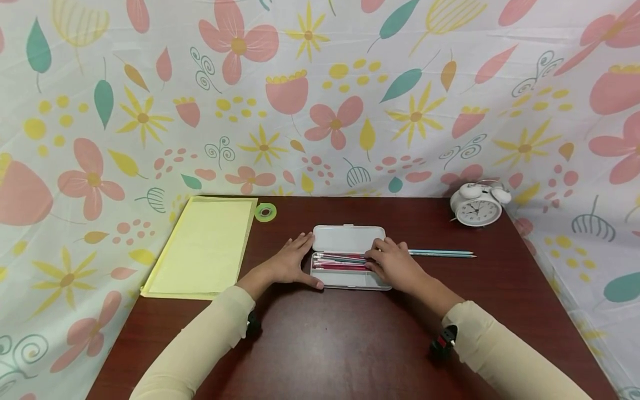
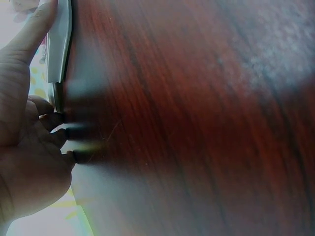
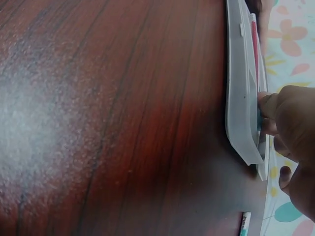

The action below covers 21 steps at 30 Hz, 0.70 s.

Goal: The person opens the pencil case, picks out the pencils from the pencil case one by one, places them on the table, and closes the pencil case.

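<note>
A white pencil case (image 1: 350, 288) lies open on the table, its lid (image 1: 349, 239) folded back to the far side. Several pencils (image 1: 340, 261), red, pink and teal, lie lengthwise in its upper compartment. My left hand (image 1: 290, 262) is spread at the case's left end, fingers straight, thumb at the near left corner. My right hand (image 1: 397, 266) reaches into the right end with curled fingers, gripping at the pencils' ends; its fingertips (image 3: 266, 101) partly hide what they hold. Right of the case, two light blue pencils (image 1: 442, 253) lie on the table, partly behind that hand.
At the left lies a yellow-edged zip folder (image 1: 202, 247). A green roll of tape (image 1: 265, 212) sits beside its upper right corner. A white alarm clock (image 1: 478, 205) stands at the back right. Flowered cloth (image 1: 320, 83) hangs behind the brown table (image 1: 320, 339).
</note>
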{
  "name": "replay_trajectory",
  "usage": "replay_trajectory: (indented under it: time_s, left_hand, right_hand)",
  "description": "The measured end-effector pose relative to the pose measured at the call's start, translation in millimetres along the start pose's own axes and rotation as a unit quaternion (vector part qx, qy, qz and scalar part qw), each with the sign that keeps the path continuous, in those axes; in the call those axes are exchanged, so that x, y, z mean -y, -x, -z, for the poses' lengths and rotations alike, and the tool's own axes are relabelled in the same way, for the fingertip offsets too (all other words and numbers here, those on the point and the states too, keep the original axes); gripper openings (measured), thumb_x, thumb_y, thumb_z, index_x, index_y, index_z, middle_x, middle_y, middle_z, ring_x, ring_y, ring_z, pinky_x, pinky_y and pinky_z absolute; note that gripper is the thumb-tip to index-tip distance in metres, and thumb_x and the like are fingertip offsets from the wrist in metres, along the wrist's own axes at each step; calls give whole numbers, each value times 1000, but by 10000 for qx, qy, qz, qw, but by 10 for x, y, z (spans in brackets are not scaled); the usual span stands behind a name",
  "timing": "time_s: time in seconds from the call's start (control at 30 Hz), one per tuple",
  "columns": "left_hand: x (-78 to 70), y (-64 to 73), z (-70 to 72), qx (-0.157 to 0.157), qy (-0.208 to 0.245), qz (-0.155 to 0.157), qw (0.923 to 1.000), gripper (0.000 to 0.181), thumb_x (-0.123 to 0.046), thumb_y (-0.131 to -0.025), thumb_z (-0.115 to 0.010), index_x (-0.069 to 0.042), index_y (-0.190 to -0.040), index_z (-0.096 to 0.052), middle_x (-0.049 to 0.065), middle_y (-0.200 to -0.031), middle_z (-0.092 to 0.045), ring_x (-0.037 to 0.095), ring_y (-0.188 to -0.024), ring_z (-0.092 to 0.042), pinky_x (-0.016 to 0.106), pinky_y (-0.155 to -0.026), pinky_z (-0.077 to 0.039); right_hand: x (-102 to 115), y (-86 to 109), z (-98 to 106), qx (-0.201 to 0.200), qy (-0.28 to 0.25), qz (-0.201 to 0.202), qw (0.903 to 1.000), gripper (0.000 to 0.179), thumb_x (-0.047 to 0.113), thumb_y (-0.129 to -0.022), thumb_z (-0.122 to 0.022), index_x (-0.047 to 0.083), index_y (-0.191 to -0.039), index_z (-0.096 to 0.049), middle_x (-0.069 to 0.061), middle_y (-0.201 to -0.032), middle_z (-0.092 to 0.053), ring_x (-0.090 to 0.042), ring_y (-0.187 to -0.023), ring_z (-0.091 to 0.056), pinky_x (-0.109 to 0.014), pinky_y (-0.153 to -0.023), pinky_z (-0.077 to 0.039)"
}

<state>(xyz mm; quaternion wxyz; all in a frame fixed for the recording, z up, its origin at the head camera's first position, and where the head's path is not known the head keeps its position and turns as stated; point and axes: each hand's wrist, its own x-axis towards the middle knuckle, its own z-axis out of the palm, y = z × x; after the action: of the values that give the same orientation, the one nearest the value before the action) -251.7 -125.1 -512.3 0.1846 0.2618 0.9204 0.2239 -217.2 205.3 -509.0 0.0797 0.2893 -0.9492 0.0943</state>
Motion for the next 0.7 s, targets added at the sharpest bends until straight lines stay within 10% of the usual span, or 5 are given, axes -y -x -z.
replay_trajectory:
  time_s: [0.7]
  left_hand:
    - [-16, 12, 7, 4, -19, -42, 10000, 141, -66, -80, -93, -8, -179, -9, 13, -188, -9, 33, -176, -3, 56, -142, -4]
  right_hand:
    - [-21, 18, -38, -495, 169, 496, 9974, 8, 20, -101, -82, 16, -107, -82, 0, -103, -71, -21, -92, -60, -42, -75, -41]
